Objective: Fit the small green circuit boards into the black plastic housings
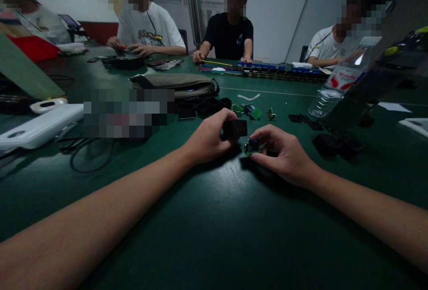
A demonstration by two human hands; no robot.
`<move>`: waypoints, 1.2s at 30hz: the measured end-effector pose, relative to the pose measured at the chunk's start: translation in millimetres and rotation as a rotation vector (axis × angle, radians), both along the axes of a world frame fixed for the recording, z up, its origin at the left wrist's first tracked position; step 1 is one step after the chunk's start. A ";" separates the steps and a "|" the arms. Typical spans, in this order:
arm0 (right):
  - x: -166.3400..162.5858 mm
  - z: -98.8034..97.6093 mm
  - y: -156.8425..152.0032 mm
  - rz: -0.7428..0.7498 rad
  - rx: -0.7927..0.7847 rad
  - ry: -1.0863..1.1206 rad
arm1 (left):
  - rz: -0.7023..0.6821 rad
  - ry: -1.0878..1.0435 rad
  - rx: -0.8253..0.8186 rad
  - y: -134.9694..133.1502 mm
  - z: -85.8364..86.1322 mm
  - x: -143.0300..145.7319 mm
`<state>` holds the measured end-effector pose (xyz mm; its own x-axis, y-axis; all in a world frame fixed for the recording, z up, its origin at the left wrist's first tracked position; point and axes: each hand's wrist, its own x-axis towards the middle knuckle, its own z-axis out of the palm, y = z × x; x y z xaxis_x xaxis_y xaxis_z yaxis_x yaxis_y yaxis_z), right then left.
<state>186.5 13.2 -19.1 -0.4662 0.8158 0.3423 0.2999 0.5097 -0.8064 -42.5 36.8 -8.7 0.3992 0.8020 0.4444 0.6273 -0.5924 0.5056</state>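
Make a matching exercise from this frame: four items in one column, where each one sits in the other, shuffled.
Items
1. black box
2. green circuit board
3. water bottle
4. white device

Places
A. near the left edge of the table
B. gripped in the left hand
C. far right, beyond both hands
D. pinched by the right hand, low over the green tabletop

Pairs: 1-B, 2-D, 3-C, 4-A
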 end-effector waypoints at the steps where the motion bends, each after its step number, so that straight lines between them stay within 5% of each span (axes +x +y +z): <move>1: 0.0 -0.3 0.3 0.003 0.004 0.002 | 0.000 0.001 -0.003 0.0 -0.1 -0.1; 36: -0.1 0.6 -0.2 0.024 0.027 -0.008 | -0.020 0.017 0.014 0.3 -0.5 0.3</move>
